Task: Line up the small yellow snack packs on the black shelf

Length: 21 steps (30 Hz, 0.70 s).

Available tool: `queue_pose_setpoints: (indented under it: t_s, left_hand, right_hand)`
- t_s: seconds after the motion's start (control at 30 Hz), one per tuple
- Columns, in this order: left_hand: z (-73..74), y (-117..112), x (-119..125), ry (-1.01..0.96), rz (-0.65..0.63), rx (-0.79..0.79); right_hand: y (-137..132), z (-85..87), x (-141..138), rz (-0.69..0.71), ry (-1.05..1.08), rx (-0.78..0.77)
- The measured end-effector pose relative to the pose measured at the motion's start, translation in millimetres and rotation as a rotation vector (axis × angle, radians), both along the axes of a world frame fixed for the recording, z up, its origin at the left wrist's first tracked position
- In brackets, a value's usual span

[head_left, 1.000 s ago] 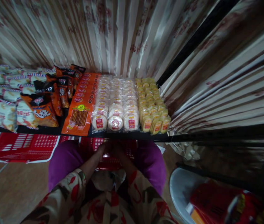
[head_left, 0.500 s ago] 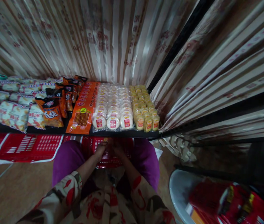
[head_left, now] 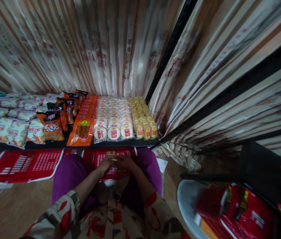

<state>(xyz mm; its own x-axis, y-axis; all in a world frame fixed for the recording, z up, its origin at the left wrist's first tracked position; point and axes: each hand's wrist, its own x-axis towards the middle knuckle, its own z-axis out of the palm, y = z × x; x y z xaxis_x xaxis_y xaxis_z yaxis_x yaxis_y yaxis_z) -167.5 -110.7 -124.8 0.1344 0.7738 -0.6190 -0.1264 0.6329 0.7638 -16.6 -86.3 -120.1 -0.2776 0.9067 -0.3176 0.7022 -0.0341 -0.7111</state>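
My left hand (head_left: 104,165) and my right hand (head_left: 126,162) meet between my knees, above a red plastic basket (head_left: 128,153) just below the shelf edge. Their fingers overlap and look closed; a ring-like glint shows where they join. A small yellowish-brown item (head_left: 110,153) lies just beyond my left fingertips. I cannot tell whether it is held or lies in the basket. Above the hands, the dark shelf (head_left: 120,144) bears rows of round white wrapped cakes (head_left: 114,133), small yellow wrapped pieces (head_left: 146,131) and a flat orange snack packet (head_left: 82,127).
Orange-and-black snack bags (head_left: 52,127) and white snack bags (head_left: 12,131) fill the shelf's left side. Another red basket (head_left: 28,162) is below them. A grey stool (head_left: 186,199) with red packages (head_left: 251,209) stands at right. Striped curtains (head_left: 105,49) and black frame bars (head_left: 166,54) surround the shelf.
The view has turned, so the shelf goods sit further left and slightly lower. My hands have drawn together and a little toward me, with the fingers now overlapping.
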Motion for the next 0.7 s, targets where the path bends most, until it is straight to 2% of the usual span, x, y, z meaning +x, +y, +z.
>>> queue_pose_setpoints:
  t_s: [0.17,0.33,0.47,0.57,0.7]
  left_hand:
    - [16.8,-3.7,7.4,-0.037,-0.125,0.079]
    - [17.6,-2.1,18.9,-0.004,-0.211,0.143]
    - [24.6,-2.0,37.3,0.005,-0.145,0.211]
    - [45.2,-1.3,53.5,0.069,-0.064,0.295]
    - [72.5,6.9,75.2,0.108,0.030,0.342]
  right_hand:
    - [-0.2,26.8,16.2,0.021,-0.035,-0.060]
    - [-0.1,47.8,31.2,-0.001,-0.092,0.058]
    - [-1.4,63.6,43.4,-0.065,-0.066,0.214]
    - [-3.4,73.0,51.4,-0.143,0.048,0.336]
    - [-7.7,77.1,57.2,-0.374,0.210,0.458]
